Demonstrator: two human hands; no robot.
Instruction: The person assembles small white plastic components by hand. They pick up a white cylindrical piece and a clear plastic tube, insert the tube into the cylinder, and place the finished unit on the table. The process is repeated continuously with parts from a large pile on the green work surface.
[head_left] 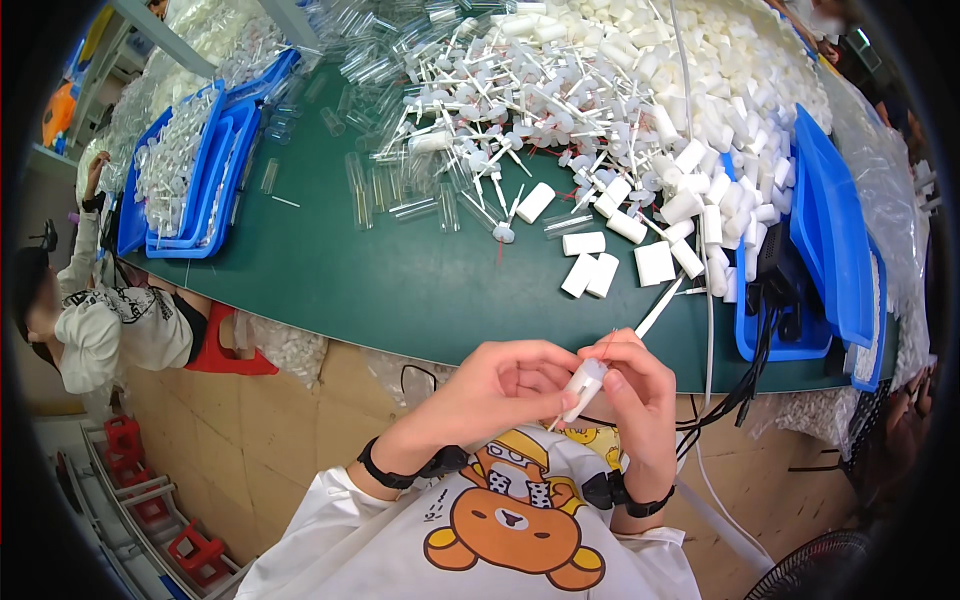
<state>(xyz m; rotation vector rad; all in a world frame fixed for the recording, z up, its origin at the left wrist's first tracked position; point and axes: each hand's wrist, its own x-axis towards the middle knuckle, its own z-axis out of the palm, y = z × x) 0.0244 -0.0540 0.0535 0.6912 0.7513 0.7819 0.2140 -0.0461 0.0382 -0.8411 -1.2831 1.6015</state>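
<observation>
Just in front of my chest, both hands meet around a small white cylinder [585, 388] with a translucent cap-like end. My left hand [505, 385] is closed, its thumb and fingers pinching the cylinder's lower part. The thumb and fingers of my right hand [642, 385] are closed at its upper end, where thin red wires stick out. A slim white tapered tool [660, 308], tweezers by its shape, juts from behind my right hand toward the table; whether that hand grips it is hidden. White foam-like cylinders [602, 275] lie just beyond my hands.
On the green table [320, 270] lie heaped white stick parts with translucent discs [540, 95], clear tubes [360, 190] and more white cylinders. Blue trays [225, 180] stand left; blue bins [830, 230] stand right, beside black cables [765, 320]. A co-worker [120, 320] sits at the left.
</observation>
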